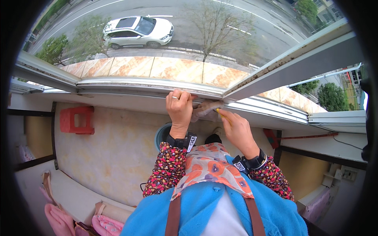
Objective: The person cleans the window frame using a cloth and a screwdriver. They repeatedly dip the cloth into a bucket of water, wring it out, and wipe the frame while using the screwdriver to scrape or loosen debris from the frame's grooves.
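At the lower rail of the window frame [138,83], my left hand [180,107] is closed with its fingers bent over the inner edge; what they hold, if anything, is hidden. To its right, my right hand [237,129] pinches a slim yellow tool [219,111], of which only a short piece shows. Between the two hands, a crumpled, greyish, see-through cloth or plastic piece [202,111] hangs against the sill's inner side. The tool's tip touches or lies just beside it; I cannot tell which.
A window sash [291,59] slants in from the upper right. Below my left hand, a blue bucket [160,135] stands on the floor, partly behind my forearm. A red plastic stool [76,120] is at the left. Outside lie a tiled ledge [130,67] and a white car [139,32].
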Tool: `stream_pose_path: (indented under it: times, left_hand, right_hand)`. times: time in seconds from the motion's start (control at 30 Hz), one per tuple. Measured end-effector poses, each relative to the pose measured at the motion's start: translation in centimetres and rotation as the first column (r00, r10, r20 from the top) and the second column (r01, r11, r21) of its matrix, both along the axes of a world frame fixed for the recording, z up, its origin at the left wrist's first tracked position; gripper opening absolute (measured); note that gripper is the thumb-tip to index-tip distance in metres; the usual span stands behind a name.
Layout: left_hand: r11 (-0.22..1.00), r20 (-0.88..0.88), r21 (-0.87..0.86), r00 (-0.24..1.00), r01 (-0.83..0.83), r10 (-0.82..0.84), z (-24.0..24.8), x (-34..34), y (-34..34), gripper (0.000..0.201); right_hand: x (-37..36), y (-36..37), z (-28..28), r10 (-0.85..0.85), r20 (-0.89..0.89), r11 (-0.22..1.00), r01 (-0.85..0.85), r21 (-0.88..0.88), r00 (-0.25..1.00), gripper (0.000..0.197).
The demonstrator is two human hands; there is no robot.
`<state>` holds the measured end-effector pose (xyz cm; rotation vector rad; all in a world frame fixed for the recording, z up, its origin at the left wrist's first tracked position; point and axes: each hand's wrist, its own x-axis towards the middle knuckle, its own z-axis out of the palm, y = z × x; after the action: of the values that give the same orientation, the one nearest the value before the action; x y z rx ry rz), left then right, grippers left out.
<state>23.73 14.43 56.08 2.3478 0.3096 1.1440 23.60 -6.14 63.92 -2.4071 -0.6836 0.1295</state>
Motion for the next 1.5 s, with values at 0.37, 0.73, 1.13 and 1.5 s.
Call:
stream_pose_path:
  times: [0.37, 0.73, 1.13, 1.5]
  left_hand:
    - [0.998, 0.008, -0.057, 1.0, -0.011, 0.012, -0.2, 0.1, -0.3, 0.022]
    - [0.997, 0.052, -0.048, 0.997, -0.054, 0.056, -0.5, 0.2, -0.5, 0.023]
    - [0.998, 0.056, -0.049, 0.997, -0.044, 0.047, -0.5, 0.2, -0.4, 0.023]
    - [0.996, 0.043, -0.084, 0.998, -0.042, 0.046, -0.5, 0.4, -0.2, 0.029]
  right_hand:
    - [0.8, 2.9, 1.0, 0.275, 0.211, 0.868, -0.148, -0.474, 0.938, 0.04]
    - [2.1, 1.3, 3.5, 0.246, -0.039, 0.803, -0.226, -0.552, 0.969, 0.045]
    - [1.3, 1.0, 1.6, 0.14, -0.001, 0.914, -0.13, -0.384, 0.99, 0.041]
    - [0.7, 1.1, 0.7, 0.141, 0.039, 0.927, -0.118, -0.356, 0.989, 0.035]
